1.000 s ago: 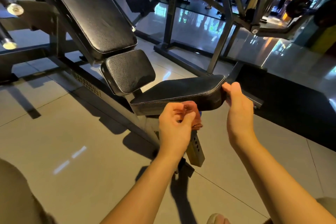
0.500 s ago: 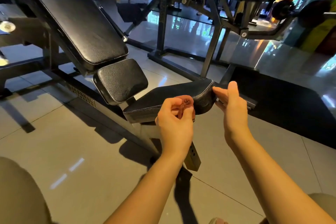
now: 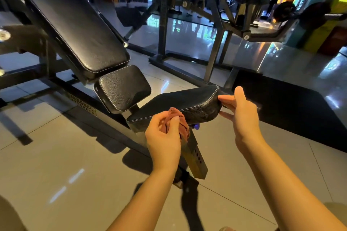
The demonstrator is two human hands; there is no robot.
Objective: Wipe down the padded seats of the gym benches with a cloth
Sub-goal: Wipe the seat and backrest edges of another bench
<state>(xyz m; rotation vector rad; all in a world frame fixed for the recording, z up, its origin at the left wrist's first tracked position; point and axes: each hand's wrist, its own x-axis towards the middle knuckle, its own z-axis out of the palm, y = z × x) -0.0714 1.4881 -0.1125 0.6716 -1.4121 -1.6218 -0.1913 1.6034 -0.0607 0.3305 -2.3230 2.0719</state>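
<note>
A black padded seat [image 3: 180, 100] of an incline bench sits in the middle of the head view. My left hand [image 3: 165, 137] grips a bunched reddish-brown cloth [image 3: 181, 124] against the seat's near side edge. My right hand [image 3: 242, 116] is at the seat's right end, fingers straight and touching the pad's corner, thumb up. A small black middle pad [image 3: 124, 88] and the long tilted backrest [image 3: 75, 28] rise to the left.
The bench's steel frame and perforated post [image 3: 195, 157] stand under the seat on a grey tiled floor [image 3: 65, 155]. A black rubber mat [image 3: 293, 110] lies to the right. A dark machine frame [image 3: 214, 43] stands behind, with weight plates [image 3: 285, 11] at the far right.
My left hand has slid the cloth along the seat's near side edge. The right hand's fingers have spread a little at the seat's end. The view shifted slightly.
</note>
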